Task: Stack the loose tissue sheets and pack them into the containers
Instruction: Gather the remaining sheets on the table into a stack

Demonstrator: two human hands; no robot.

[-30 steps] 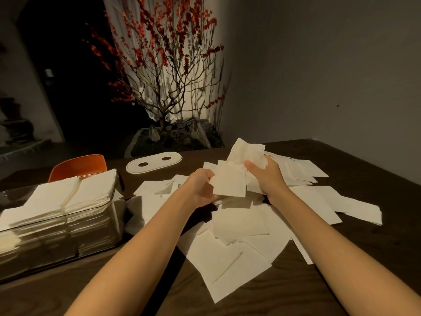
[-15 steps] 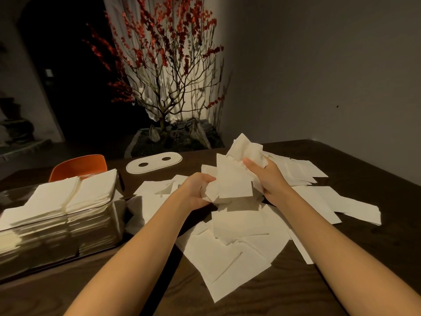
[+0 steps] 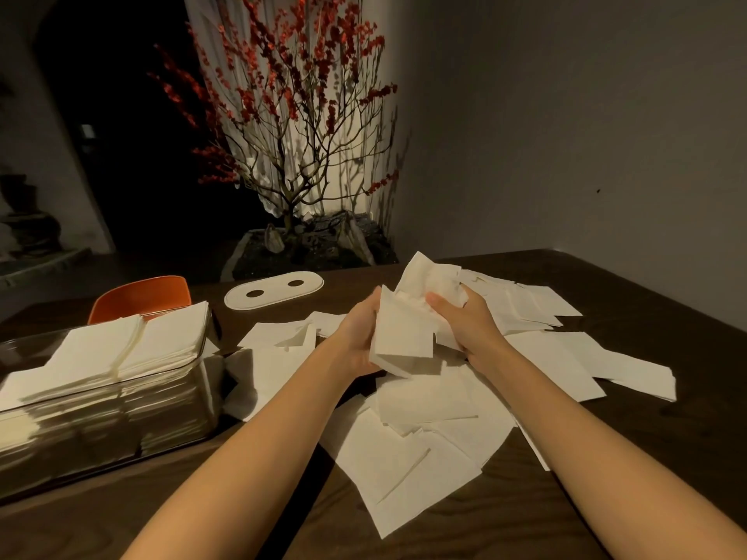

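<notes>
- Tissue bundle, a crumpled, uneven sheaf of white sheets, is held up between both hands above the table, its top corner sticking up past the fingers.
- The left hand grips the bundle's left edge, fingers curled behind the sheets.
- The right hand clasps the bundle from the right side, thumb pressed across the front of the paper.
- The two hands are close together, parted only by the bundle they hold.
- Loose tissue sheets lie scattered just beneath and nearer than the hands, overlapping at all angles; more spread out to the right of the right hand and to the left of the left hand.
- A clear container stands well to the left of the left hand, packed with stacked tissues that rise above its rim.
- A white oval lid with two holes lies flat beyond the left hand.
- An orange chair back shows behind the container.
- The dark wooden table carries all of it.
- A red-blossomed branch arrangement stands beyond the hands, past the table's far edge.
</notes>
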